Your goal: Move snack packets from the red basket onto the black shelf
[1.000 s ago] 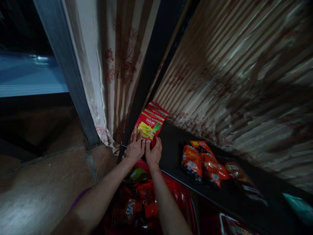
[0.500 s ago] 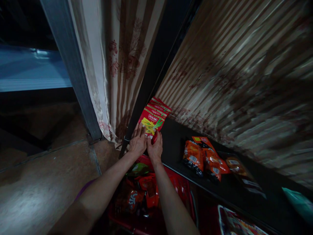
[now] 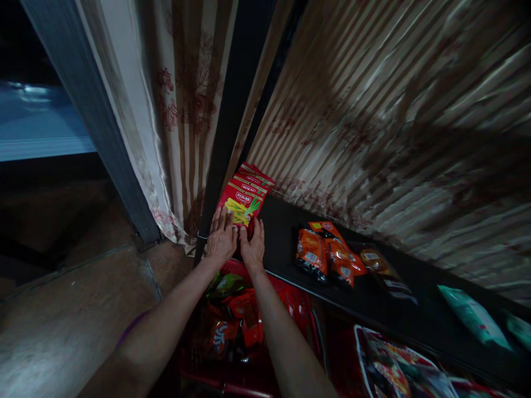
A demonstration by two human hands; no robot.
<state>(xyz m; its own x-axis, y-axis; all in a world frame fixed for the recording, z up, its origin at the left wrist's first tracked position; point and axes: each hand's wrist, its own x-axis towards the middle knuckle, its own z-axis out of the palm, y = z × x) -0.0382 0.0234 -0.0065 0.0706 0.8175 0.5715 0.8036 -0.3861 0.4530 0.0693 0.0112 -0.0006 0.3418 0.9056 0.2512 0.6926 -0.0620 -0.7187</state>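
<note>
Red snack packets (image 3: 243, 194) with a yellow and green picture lie overlapped in a stack at the left end of the dark shelf (image 3: 277, 243). My left hand (image 3: 222, 236) rests on the near left part of the top packet, palm down, its fingers stretched out. At the packet's near right corner is my right hand (image 3: 253, 243), fingers extended and thumb apart, touching the edge. The near edge of the stack is partly hidden by both hands. Below my forearms stands a red basket (image 3: 309, 318) holding several orange, red and green packets.
Orange snack bags (image 3: 311, 251) lie right of the stack, beside a brown packet (image 3: 384, 271) and a teal packet (image 3: 473, 315). A striped curtain (image 3: 352, 110) hangs behind the shelf. A second container (image 3: 360, 354) of packets is at lower right. A grey post (image 3: 89, 121) stands left.
The view has shifted, so the shelf and hands appear further left and more of the teal packets shows. My right hand's fingers look straighter; both hands stay at the red packets.
</note>
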